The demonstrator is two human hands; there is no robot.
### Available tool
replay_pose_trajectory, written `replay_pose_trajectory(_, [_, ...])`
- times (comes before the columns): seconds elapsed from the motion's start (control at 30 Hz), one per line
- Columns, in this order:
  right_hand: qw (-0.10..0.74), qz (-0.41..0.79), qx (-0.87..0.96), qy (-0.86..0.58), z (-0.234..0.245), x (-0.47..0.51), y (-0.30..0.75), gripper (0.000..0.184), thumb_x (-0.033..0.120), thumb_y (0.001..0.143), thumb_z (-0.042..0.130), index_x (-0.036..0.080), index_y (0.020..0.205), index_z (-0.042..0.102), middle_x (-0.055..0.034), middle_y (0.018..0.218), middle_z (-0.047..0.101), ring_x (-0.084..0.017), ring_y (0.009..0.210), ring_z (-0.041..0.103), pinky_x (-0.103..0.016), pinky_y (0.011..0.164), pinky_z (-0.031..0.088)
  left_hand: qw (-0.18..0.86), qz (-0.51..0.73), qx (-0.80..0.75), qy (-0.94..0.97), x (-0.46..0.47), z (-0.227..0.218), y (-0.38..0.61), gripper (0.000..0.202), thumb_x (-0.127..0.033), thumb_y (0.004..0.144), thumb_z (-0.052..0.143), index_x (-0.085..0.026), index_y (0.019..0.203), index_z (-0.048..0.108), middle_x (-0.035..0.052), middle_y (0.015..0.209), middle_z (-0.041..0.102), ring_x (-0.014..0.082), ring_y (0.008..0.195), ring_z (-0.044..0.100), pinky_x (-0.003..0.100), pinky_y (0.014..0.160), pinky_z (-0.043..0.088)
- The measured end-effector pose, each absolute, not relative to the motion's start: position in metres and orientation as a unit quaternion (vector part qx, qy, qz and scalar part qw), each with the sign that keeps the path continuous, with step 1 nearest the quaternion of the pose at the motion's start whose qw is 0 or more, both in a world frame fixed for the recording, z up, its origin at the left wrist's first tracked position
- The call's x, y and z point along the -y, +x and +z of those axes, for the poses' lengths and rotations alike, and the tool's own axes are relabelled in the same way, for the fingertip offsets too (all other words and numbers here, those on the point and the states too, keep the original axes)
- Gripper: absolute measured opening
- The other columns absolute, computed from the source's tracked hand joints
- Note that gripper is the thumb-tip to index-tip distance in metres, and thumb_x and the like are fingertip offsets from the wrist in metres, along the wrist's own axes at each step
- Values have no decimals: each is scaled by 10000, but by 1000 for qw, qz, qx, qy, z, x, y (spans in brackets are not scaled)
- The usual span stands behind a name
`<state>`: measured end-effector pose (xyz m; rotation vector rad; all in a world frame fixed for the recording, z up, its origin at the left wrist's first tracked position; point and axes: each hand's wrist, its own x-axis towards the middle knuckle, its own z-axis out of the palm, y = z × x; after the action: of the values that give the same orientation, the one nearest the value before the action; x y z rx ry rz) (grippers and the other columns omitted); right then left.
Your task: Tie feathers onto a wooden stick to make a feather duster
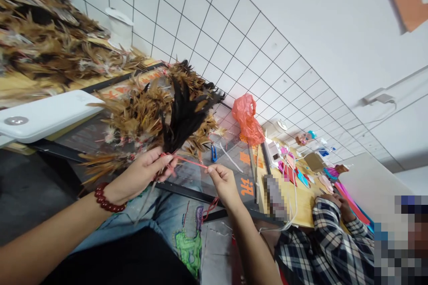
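Note:
My left hand (157, 164), below a bracelet of dark red beads (109, 198), is closed around the base of a bunch of black feathers (183, 116). The tips fan upward and to the right. A red string (192, 161) runs taut from the bunch's base to my right hand (222, 182), which pinches it between thumb and fingers. The loose tail of the string hangs below my right hand. Behind the black bunch, heaps of brown feather bundles (137, 111) lie on the glass-like tabletop. A small blue tool or clip (214, 153) lies near the string.
Left are a white device (50, 113) and a large feather pile (43, 49). A wire grid (207, 22) stands behind. A red plastic bag (247, 118) sits at the back. On the right, a person in a plaid sleeve (329, 218) sits at a wooden table (302, 205) with cables.

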<state>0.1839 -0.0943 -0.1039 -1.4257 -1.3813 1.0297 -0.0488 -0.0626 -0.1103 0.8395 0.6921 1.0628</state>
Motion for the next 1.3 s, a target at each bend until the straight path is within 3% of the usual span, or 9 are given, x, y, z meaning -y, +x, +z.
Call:
replay_pose_trajectory(0.1, [439,378,572,-581,-109,88,190,365,513,791,636,162,700,684,48,513,402,-93,502,301,-224,491,247,797,458,-251,305,59,-106,-47,175,-219,754,778,-114,817,654,64,765,628,149,690,625,242,594,560])
replay_pose_trajectory(0.23, [438,317,611,-578,-108,83,202,304,437,837,592,172,725,689,8,608,536,-126,590,432,-239,575,343,879,417,-142,182,59,-101,-52,141,-158,802,721,-101,903,640,-29,640,427,50,494,447,126,403,398])
replay_pose_trajectory(0.47, [392,304,655,-571,-104,90,206,300,412,869,569,176,738,700,0,643,598,-141,631,505,-253,645,398,883,407,-154,174,72,-99,-72,78,-159,880,610,-85,902,611,-33,657,379,28,460,374,116,396,381])
replay_pose_trajectory(0.6, [242,443,700,-505,-94,88,215,361,481,898,538,187,876,746,-22,793,688,-164,760,596,-261,719,450,830,470,-194,228,62,-93,-84,48,-102,874,566,-76,866,605,-27,644,373,29,459,337,112,389,371])
replay_pose_trajectory(0.7, [227,327,717,-572,-81,66,225,335,425,913,523,179,903,750,-46,859,713,-180,822,618,-274,748,446,814,480,-224,237,54,-84,-90,69,-79,857,531,-90,830,593,-30,638,351,31,460,283,116,371,346])
replay_pose_trajectory(0.8, [188,185,701,-662,-75,39,214,229,324,874,590,184,783,747,-28,733,693,-165,734,605,-256,671,397,825,447,-256,232,55,-76,-89,96,-85,847,510,-93,798,593,-28,630,341,33,463,245,118,355,316])
replay_pose_trajectory(1.0, [67,170,714,-676,-86,6,175,110,319,704,749,212,726,745,-9,668,674,-155,642,578,-248,569,338,816,449,-282,229,62,-70,-71,103,-95,856,522,-78,798,605,-16,611,380,27,454,266,100,347,272])
replay_pose_trajectory(1.13, [158,207,681,-684,-80,18,191,68,201,690,663,194,623,666,21,572,608,-133,581,547,-237,554,339,807,470,-274,231,56,-74,-53,116,-150,849,621,-102,763,559,-24,609,405,25,459,315,92,361,273])
replay_pose_trajectory(1.3, [451,415,527,-589,-59,65,186,228,398,700,686,187,672,602,-5,606,642,-116,512,525,-231,504,393,782,494,-269,268,49,-85,-25,283,-293,768,770,-133,775,537,-31,639,442,31,488,360,96,384,265])
